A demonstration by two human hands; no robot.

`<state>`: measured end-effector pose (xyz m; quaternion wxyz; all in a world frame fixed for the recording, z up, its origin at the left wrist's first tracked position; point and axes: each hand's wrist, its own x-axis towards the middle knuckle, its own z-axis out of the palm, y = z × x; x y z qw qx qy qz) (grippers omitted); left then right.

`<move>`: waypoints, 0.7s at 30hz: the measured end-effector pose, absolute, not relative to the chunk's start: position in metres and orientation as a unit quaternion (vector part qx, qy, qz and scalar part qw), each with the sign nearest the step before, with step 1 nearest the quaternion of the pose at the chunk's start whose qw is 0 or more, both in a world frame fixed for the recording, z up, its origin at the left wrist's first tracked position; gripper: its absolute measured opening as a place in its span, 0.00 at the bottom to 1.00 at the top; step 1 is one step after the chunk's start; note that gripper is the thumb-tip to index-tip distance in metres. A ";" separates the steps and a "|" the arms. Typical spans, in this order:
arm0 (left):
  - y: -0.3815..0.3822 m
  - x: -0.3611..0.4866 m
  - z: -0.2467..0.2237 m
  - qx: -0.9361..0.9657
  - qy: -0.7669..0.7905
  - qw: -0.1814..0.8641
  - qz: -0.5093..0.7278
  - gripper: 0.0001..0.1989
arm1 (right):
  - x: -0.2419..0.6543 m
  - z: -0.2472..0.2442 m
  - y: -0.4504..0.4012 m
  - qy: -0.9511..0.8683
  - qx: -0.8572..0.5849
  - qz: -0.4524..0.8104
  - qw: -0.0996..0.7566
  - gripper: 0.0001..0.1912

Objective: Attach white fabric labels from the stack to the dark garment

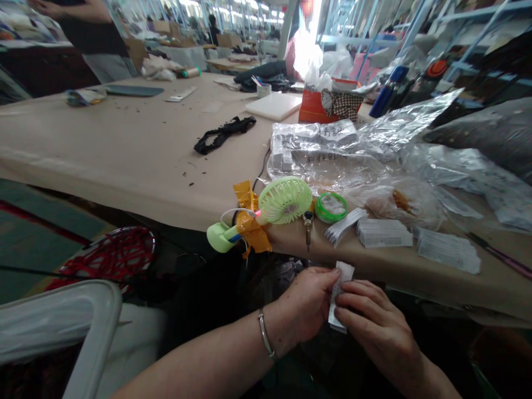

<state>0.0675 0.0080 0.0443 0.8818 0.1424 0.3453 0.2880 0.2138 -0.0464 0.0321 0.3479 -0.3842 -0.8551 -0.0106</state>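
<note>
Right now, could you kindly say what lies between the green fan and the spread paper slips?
The head view shows a pointed tool and a green tub there.

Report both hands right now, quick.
Left hand: closed, holding the white slips, thumb on top.
Right hand: fingers lie against the same slips; thumb hidden, so whether its grip is closed can't be told.

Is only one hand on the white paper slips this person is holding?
No, the left hand and the right hand are both touching the white paper slips.
</note>
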 end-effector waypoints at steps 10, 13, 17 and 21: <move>0.008 0.066 0.040 0.189 0.395 0.868 0.235 0.07 | 0.267 0.032 -0.051 -0.782 -0.509 -0.120 0.338 0.22; 0.007 0.065 0.037 0.196 0.415 0.860 0.223 0.07 | 0.309 0.026 -0.047 -0.679 -0.643 -0.249 0.253 0.32; 0.004 0.065 0.034 0.189 0.424 0.860 0.213 0.08 | 0.336 0.014 -0.047 -0.653 -0.693 -0.273 0.142 0.28; 0.003 0.064 0.037 0.201 0.434 0.853 0.209 0.08 | 0.345 0.013 -0.052 -0.690 -0.648 -0.266 0.182 0.17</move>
